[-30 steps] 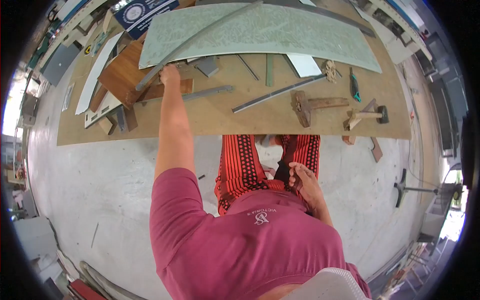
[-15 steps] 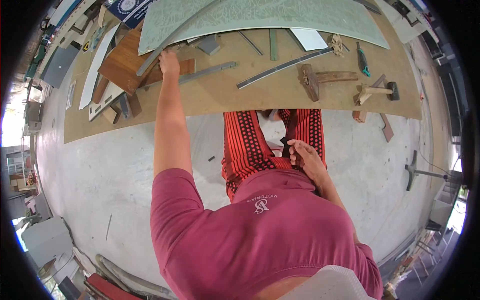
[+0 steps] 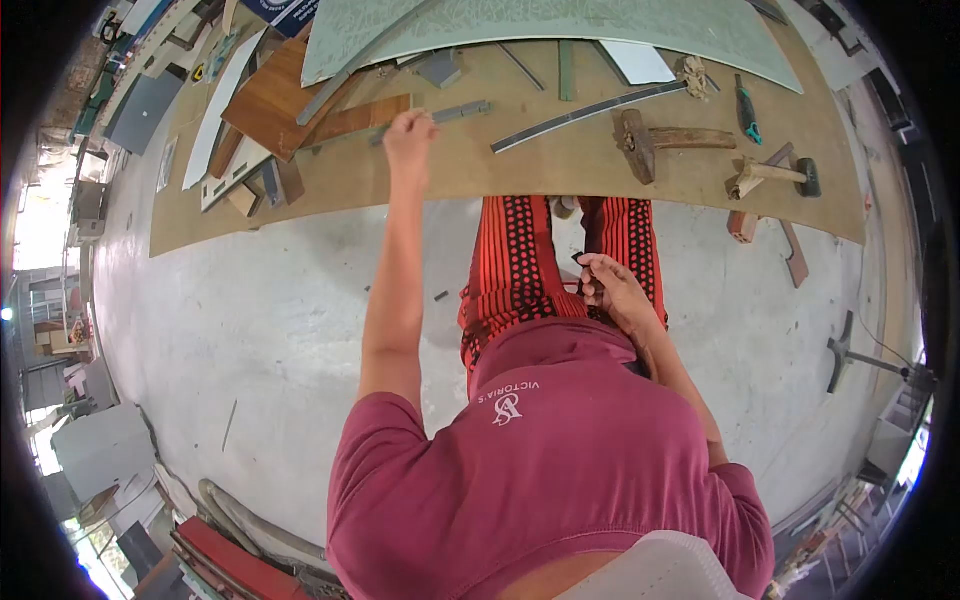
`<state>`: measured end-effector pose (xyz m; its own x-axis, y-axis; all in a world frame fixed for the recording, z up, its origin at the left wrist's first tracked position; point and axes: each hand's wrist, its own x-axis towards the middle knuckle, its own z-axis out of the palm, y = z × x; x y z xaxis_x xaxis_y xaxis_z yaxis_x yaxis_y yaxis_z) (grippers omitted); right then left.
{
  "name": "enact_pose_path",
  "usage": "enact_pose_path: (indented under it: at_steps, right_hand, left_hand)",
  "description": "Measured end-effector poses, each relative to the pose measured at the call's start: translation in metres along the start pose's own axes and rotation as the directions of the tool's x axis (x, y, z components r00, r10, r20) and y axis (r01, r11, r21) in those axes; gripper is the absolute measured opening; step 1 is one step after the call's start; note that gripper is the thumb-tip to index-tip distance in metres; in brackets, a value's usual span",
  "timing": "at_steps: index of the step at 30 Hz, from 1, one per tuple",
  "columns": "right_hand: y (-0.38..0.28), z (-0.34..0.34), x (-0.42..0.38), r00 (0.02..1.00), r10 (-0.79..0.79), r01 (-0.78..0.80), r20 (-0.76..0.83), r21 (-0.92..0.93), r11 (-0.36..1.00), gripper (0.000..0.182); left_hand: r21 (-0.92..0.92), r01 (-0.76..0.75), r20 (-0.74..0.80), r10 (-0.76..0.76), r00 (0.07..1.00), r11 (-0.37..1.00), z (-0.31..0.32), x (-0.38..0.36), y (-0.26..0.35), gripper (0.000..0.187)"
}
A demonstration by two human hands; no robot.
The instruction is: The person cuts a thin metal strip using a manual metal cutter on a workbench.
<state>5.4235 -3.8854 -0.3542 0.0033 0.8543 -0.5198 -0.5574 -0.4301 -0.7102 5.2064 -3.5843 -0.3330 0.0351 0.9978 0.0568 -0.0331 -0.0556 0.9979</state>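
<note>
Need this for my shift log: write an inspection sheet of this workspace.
Surface: brown tabletop, crowded.
Job's things: grey bar on the tabletop; small black piece.
Clutter: hammer, black-headed mallet, green-handled tool, pale green sheet, brown board.
Hands: left hand overlaps the grey bar in view, contact unclear; right hand apparently pinches the small black piece.
Cables: thin dark line on floor, probably a cable.
Surroundings: grey floor, black stand at right.

Bright amb. lt, blown-out glare far L, fisheye warp, blk corners
</note>
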Motion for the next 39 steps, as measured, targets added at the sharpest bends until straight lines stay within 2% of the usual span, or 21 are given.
enact_pose_path:
  at_steps: [3, 6, 7, 9, 10, 11, 13, 18, 21, 23, 25, 27, 28, 29, 30, 31, 33, 35, 36, 38, 39]
  right_hand:
    - [-0.006, 0.005, 0.006, 0.998, 0.02, -0.023, 0.064, 0.048, 0.999, 0.025]
    - [-0.021, 0.008, 0.016, 0.99, 0.02, -0.063, 0.142, 0.306, 0.95, 0.026]
    - [-0.028, 0.011, 0.021, 0.988, 0.018, -0.063, 0.151, 0.298, 0.953, 0.026]
    - [-0.041, 0.023, 0.031, 0.994, 0.021, -0.077, 0.107, 0.546, 0.834, 0.025]
    - [-0.033, 0.006, 0.047, 0.983, -0.059, -0.042, 0.174, 0.523, 0.851, 0.028]
    - [-0.04, 0.016, 0.048, 0.978, -0.046, -0.066, 0.203, 0.513, 0.856, 0.028]
    - [-0.062, 0.039, 0.036, 0.992, 0.084, -0.117, 0.092, 0.46, 0.88, 0.034]
    - [-0.045, 0.016, 0.058, 0.984, 0.073, -0.144, 0.161, 0.487, 0.862, 0.032]
    - [-0.036, 0.005, 0.061, 0.995, 0.075, -0.097, 0.07, 0.398, 0.912, 0.028]
    - [-0.032, -0.004, 0.068, 0.98, 0.083, -0.169, 0.181, 0.538, 0.826, 0.023]
    - [-0.037, 0.0, 0.068, 0.985, 0.133, -0.174, 0.113, 0.606, 0.776, 0.02]
    - [-0.044, 0.003, 0.066, 0.98, 0.196, -0.176, 0.046, 0.671, 0.72, 0.018]
    - [-0.045, -0.001, 0.065, 0.976, 0.172, -0.214, 0.132, 0.71, 0.671, 0.017]
    - [-0.047, -0.005, 0.064, 0.967, 0.14, -0.255, 0.215, 0.743, 0.619, 0.017]
    - [-0.049, -0.008, 0.064, 0.974, 0.162, -0.226, 0.159, 0.725, 0.65, 0.017]
    - [-0.051, -0.011, 0.062, 0.974, 0.163, -0.226, 0.157, 0.727, 0.648, 0.017]
    - [-0.057, -0.017, 0.058, 0.972, 0.129, -0.231, 0.197, 0.684, 0.692, 0.017]
    - [-0.057, -0.019, 0.058, 0.975, 0.095, -0.208, 0.202, 0.671, 0.712, 0.016]
    - [-0.059, -0.017, 0.056, 0.982, 0.101, -0.183, 0.161, 0.661, 0.727, 0.017]
    - [-0.06, -0.017, 0.056, 0.988, 0.107, -0.154, 0.111, 0.656, 0.739, 0.017]
    - [-0.06, -0.017, 0.055, 0.989, 0.101, -0.144, 0.103, 0.655, 0.742, 0.017]
  left_hand:
    - [-0.179, 0.172, 0.116, -0.152, 0.981, 0.969, 0.021, -0.053, 0.009, 0.011]
    - [-0.072, 0.283, 0.377, -0.237, 0.895, 0.956, 0.056, -0.117, 0.041, 0.014]
    - [0.014, 0.337, 0.446, -0.307, 0.841, 0.941, 0.067, -0.135, 0.049, 0.015]
    - [0.116, 0.108, 0.558, -0.155, 0.815, 0.987, 0.085, -0.158, 0.05, 0.019]
    - [0.152, -0.082, 0.543, -0.014, 0.84, 0.985, 0.094, -0.168, 0.046, 0.019]
    - [0.196, -0.267, 0.532, 0.126, 0.837, 0.944, 0.1, -0.174, 0.041, 0.019]
    - [0.208, -0.335, 0.466, 0.209, 0.86, 0.919, 0.105, -0.176, 0.039, 0.014]
    - [0.375, -0.328, 0.587, 0.051, 0.808, 0.867, 0.107, -0.173, 0.04, 0.02]
    - [0.378, -0.339, 0.643, 0.019, 0.765, 0.862, 0.114, -0.169, 0.038, 0.02]
    - [0.34, -0.314, 0.645, 0.023, 0.764, 0.886, 0.117, -0.163, 0.036, 0.018]
    - [0.3, -0.295, 0.646, 0.035, 0.763, 0.907, 0.117, -0.147, 0.035, 0.017]
    - [0.447, -0.236, 0.546, -0.054, 0.836, 0.863, 0.103, -0.105, 0.039, 0.015]
    - [0.512, -0.224, 0.442, -0.031, 0.897, 0.83, 0.09, -0.073, 0.043, 0.015]
    - [0.584, -0.107, 0.296, -0.089, 0.951, 0.804, 0.072, -0.034, 0.023, 0.018]
    - [0.603, -0.18, 0.192, 0.077, 0.978, 0.777, 0.055, 0.002, 0.026, 0.019]
    - [0.722, -0.211, 0.082, 0.222, 0.972, 0.659, 0.036, 0.044, 0.016, 0.019]
    - [0.825, -0.168, -0.006, 0.305, 0.952, 0.54, -0.01, 0.124, -0.027, 0.021]
    - [0.909, -0.152, 0.018, 0.327, 0.945, 0.389, -0.036, 0.172, -0.053, 0.021]
    - [0.907, -0.156, 0.021, 0.327, 0.945, 0.392, -0.037, 0.183, -0.058, 0.021]
    - [0.919, 0.037, -0.157, 0.277, 0.948, 0.393, -0.036, 0.195, -0.066, 0.021]
    - [0.92, 0.031, -0.148, 0.273, 0.951, 0.392, -0.034, 0.197, -0.067, 0.021]
